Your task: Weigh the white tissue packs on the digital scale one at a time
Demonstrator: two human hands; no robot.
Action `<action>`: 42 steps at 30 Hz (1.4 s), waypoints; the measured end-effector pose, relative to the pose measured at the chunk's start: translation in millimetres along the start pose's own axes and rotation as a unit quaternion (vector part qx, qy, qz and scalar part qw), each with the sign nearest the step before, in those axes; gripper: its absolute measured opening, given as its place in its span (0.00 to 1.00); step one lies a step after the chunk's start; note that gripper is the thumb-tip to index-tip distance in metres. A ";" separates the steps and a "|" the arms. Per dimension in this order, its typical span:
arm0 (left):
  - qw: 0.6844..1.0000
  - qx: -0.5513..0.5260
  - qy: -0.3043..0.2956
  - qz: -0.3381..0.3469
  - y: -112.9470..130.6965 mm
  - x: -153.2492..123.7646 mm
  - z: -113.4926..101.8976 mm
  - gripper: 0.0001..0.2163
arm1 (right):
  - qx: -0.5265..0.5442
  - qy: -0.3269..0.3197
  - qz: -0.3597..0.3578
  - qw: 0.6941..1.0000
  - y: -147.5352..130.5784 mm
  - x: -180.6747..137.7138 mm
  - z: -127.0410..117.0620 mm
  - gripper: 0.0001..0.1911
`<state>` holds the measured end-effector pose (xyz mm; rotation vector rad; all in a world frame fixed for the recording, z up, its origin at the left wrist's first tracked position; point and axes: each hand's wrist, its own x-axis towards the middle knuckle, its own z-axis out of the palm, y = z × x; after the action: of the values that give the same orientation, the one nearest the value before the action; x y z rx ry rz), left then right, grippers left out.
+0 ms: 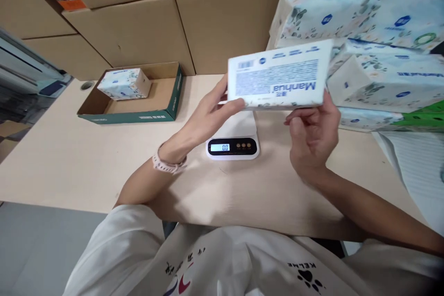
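A white tissue pack [277, 76] with blue print is held up above a small white digital scale [232, 148], whose display reads 0.0. My left hand [215, 111] grips the pack's left end, thumb on its front face. At its lower right corner, my right hand [314, 132] touches the pack, fingers curled and partly hidden behind it. The pack covers most of the scale's plate. A similar tissue pack [125, 84] lies in a shallow green-sided cardboard tray [138, 115] to the left.
Stacked tissue packs [388, 78] stand on the right side of the table [222, 194]. Large cardboard boxes [229, 23] form a wall along the back. White ribbed sheeting [412, 162] lies at the right edge. A round hole [87, 85] sits beside the tray.
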<state>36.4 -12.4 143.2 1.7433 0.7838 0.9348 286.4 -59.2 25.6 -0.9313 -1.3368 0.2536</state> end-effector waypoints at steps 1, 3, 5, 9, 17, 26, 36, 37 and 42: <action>0.999 0.016 0.021 -0.022 4.2 -13.6 -5.4 0.28 | 0.007 -0.017 0.006 1.000 -2.1 -0.5 6.0 0.35; 0.995 0.048 0.055 -0.062 5.3 -34.7 -14.3 0.28 | 0.021 -0.055 0.029 0.998 -3.3 -4.3 16.4 0.34; 0.991 0.068 0.075 -0.089 -0.9 -47.0 -20.8 0.27 | 0.034 -0.094 0.069 0.993 -1.9 -10.2 23.6 0.35; 0.987 0.076 0.079 -0.116 -20.9 -53.3 -29.1 0.26 | 0.033 -0.140 0.165 0.976 1.6 -21.0 28.1 0.35; 0.974 0.053 0.180 -0.124 -65.4 -63.9 -28.1 0.35 | -0.004 -0.095 0.170 0.981 11.9 -24.2 18.6 0.24; 0.926 -0.152 0.276 -0.210 -109.9 -78.8 -19.1 0.44 | -0.004 0.029 0.205 0.978 29.3 -17.5 15.5 0.28; 0.919 -0.184 0.282 -0.206 -113.8 -77.8 -17.4 0.38 | -0.023 0.002 0.214 0.977 29.7 -20.2 17.5 0.28; 0.921 -0.181 0.279 -0.205 -113.8 -77.8 -17.6 0.37 | -0.023 -0.001 0.216 0.976 30.1 -20.5 17.3 0.28; 0.929 -0.158 0.271 -0.199 -114.9 -77.5 -17.8 0.37 | -0.021 -0.014 0.220 0.975 31.6 -21.2 15.7 0.28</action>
<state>-27.7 -32.1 20.6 0.9942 1.2113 1.1937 277.4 -46.2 -12.4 -1.2606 -1.1522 0.5811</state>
